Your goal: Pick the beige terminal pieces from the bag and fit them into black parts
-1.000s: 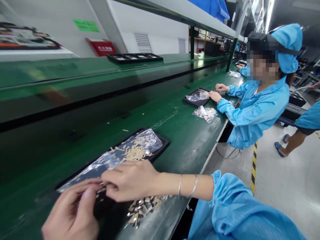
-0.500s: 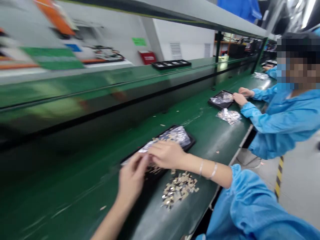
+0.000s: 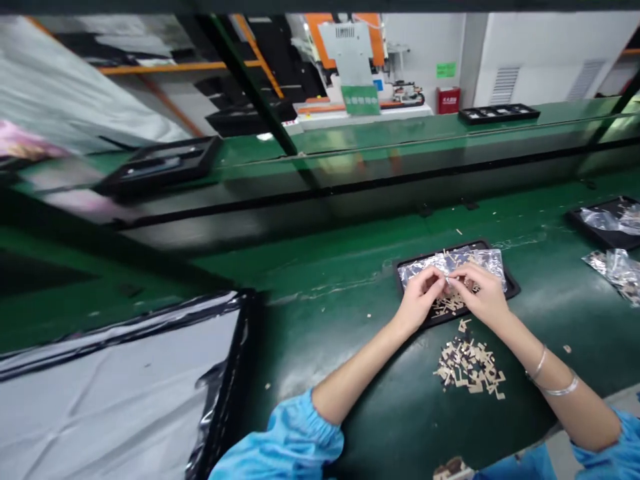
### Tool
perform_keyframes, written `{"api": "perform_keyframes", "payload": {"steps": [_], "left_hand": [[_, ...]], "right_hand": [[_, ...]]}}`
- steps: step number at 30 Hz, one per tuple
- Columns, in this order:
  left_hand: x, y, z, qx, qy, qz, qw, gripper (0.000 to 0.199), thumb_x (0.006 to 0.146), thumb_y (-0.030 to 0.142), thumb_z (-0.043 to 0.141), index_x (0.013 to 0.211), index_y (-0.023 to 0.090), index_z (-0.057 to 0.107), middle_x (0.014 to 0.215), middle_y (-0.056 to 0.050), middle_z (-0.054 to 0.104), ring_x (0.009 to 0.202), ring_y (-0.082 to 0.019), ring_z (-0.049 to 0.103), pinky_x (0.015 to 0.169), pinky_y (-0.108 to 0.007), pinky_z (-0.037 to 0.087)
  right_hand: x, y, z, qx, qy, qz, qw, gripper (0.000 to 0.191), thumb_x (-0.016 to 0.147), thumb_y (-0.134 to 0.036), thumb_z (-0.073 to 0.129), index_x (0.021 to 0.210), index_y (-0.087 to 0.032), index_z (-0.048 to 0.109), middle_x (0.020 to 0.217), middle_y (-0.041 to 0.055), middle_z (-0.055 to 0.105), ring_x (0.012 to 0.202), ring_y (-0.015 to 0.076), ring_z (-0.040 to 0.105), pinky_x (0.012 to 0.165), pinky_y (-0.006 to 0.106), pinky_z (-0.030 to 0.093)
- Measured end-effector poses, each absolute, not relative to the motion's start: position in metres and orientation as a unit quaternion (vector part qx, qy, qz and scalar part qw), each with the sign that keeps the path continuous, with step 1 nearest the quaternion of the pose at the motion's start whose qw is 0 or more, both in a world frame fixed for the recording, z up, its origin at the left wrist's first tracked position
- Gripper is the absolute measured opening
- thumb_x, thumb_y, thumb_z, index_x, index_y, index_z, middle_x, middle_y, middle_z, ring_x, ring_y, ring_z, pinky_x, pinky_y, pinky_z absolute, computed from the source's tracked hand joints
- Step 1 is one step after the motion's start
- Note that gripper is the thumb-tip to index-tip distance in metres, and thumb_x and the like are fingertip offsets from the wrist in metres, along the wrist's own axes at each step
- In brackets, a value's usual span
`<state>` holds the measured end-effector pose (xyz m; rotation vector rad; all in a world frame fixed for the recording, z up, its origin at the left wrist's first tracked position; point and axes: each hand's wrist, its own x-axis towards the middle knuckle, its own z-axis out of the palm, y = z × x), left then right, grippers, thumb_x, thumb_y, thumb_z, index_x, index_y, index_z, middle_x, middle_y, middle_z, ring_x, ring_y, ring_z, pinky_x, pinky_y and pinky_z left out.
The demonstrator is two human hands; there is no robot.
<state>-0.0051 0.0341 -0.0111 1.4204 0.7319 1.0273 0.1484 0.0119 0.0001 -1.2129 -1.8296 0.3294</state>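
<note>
Over a black tray, my left hand and my right hand meet fingertip to fingertip. Both are pinched closed, and whatever small piece sits between the fingers is too small to name. Inside the tray lie a clear plastic bag and many small flat tan pieces, partly hidden by my hands. A loose pile of small tan and dark pieces rests on the green bench just in front of the tray, below my wrists.
At the left stands a large black-edged box lined with white sheet. To the right are another black tray and a bag of pieces. Beyond a low divider sit a black tray and a blurred person's pink sleeve.
The view has swung left, so the co-worker in blue has left the frame and the large lined box has appeared. My hands stay together over the tray, fingertips still pinched.
</note>
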Motion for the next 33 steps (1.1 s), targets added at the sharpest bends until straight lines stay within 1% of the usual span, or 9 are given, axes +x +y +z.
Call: {"api": "perform_keyframes", "payload": {"steps": [3, 11, 15, 21, 24, 26, 28, 30, 33], "left_hand": [[-0.004, 0.033, -0.010, 0.615, 0.323, 0.437, 0.572, 0.022, 0.084, 0.036, 0.055, 0.075, 0.015, 0.052, 0.067, 0.001, 0.054, 0.063, -0.011, 0.051, 0.063, -0.022, 0.041], [-0.001, 0.032, -0.011, 0.589, 0.327, 0.441, 0.593, 0.014, 0.082, 0.028, 0.058, 0.087, 0.016, 0.054, 0.072, 0.000, 0.057, 0.065, -0.010, 0.054, 0.061, -0.021, 0.042], [-0.001, 0.033, -0.011, 0.592, 0.307, 0.438, 0.602, 0.013, 0.082, 0.027, 0.057, 0.082, 0.015, 0.053, 0.069, 0.000, 0.057, 0.062, -0.009, 0.053, 0.060, -0.021, 0.043], [-0.001, 0.033, -0.009, 0.601, 0.306, 0.415, 0.611, 0.017, 0.085, 0.031, 0.053, 0.077, 0.016, 0.050, 0.063, 0.002, 0.054, 0.058, -0.008, 0.050, 0.060, -0.021, 0.041], [-0.003, 0.033, -0.007, 0.628, 0.324, 0.410, 0.577, 0.018, 0.083, 0.030, 0.056, 0.071, 0.016, 0.052, 0.062, 0.002, 0.054, 0.057, -0.008, 0.048, 0.058, -0.021, 0.038], [-0.005, 0.032, -0.004, 0.673, 0.311, 0.362, 0.564, 0.018, 0.077, 0.028, 0.064, 0.065, 0.015, 0.057, 0.058, 0.003, 0.053, 0.053, -0.008, 0.044, 0.053, -0.021, 0.034], [-0.008, 0.031, 0.000, 0.724, 0.249, 0.267, 0.585, 0.013, 0.073, 0.024, 0.068, 0.065, 0.015, 0.063, 0.058, 0.002, 0.055, 0.051, -0.008, 0.042, 0.051, -0.022, 0.033], [-0.011, 0.031, 0.004, 0.759, 0.169, 0.178, 0.604, 0.007, 0.074, 0.021, 0.067, 0.070, 0.015, 0.069, 0.063, 0.000, 0.060, 0.053, -0.008, 0.045, 0.054, -0.022, 0.037], [-0.013, 0.032, 0.008, 0.783, 0.121, 0.115, 0.599, 0.010, 0.076, 0.022, 0.067, 0.081, 0.017, 0.073, 0.069, -0.002, 0.063, 0.056, -0.009, 0.047, 0.057, -0.023, 0.040]], "right_hand": [[0.148, 0.007, 0.001, -0.522, -0.698, 0.161, 0.462, 0.016, 0.084, -0.028, 0.056, 0.075, -0.019, 0.064, 0.074, 0.0028, 0.066, 0.060, 0.0124, 0.056, 0.057, 0.025, 0.045], [0.148, 0.003, -0.005, -0.548, -0.643, 0.256, 0.470, 0.016, 0.083, -0.032, 0.056, 0.077, -0.018, 0.062, 0.075, 0.0021, 0.066, 0.061, 0.0121, 0.059, 0.057, 0.024, 0.048], [0.151, 0.004, -0.007, -0.548, -0.643, 0.264, 0.466, 0.015, 0.083, -0.031, 0.056, 0.077, -0.018, 0.062, 0.073, 0.0012, 0.065, 0.060, 0.0116, 0.059, 0.056, 0.023, 0.047], [0.149, 0.000, -0.006, -0.563, -0.671, 0.189, 0.444, 0.016, 0.084, -0.030, 0.056, 0.076, -0.019, 0.063, 0.072, 0.0004, 0.066, 0.054, 0.0100, 0.055, 0.054, 0.023, 0.044], [0.151, -0.003, -0.004, -0.563, -0.670, 0.149, 0.461, 0.014, 0.084, -0.029, 0.057, 0.076, -0.019, 0.063, 0.071, 0.0002, 0.066, 0.054, 0.0101, 0.054, 0.055, 0.024, 0.044], [0.155, -0.003, -0.002, -0.565, -0.651, 0.148, 0.485, 0.012, 0.084, -0.029, 0.057, 0.077, -0.019, 0.062, 0.070, 0.0003, 0.065, 0.056, 0.0108, 0.056, 0.056, 0.024, 0.045], [0.159, -0.002, -0.001, -0.570, -0.626, 0.161, 0.508, 0.012, 0.084, -0.028, 0.057, 0.079, -0.019, 0.060, 0.069, 0.0001, 0.064, 0.058, 0.0112, 0.058, 0.057, 0.024, 0.046], [0.162, 0.001, -0.001, -0.574, -0.611, 0.169, 0.519, 0.011, 0.084, -0.028, 0.056, 0.079, -0.018, 0.060, 0.066, -0.0004, 0.063, 0.057, 0.0110, 0.058, 0.056, 0.024, 0.047], [0.164, 0.003, -0.003, -0.573, -0.619, 0.154, 0.514, 0.011, 0.084, -0.027, 0.057, 0.078, -0.018, 0.060, 0.063, -0.0013, 0.062, 0.054, 0.0104, 0.057, 0.054, 0.024, 0.046]]}}
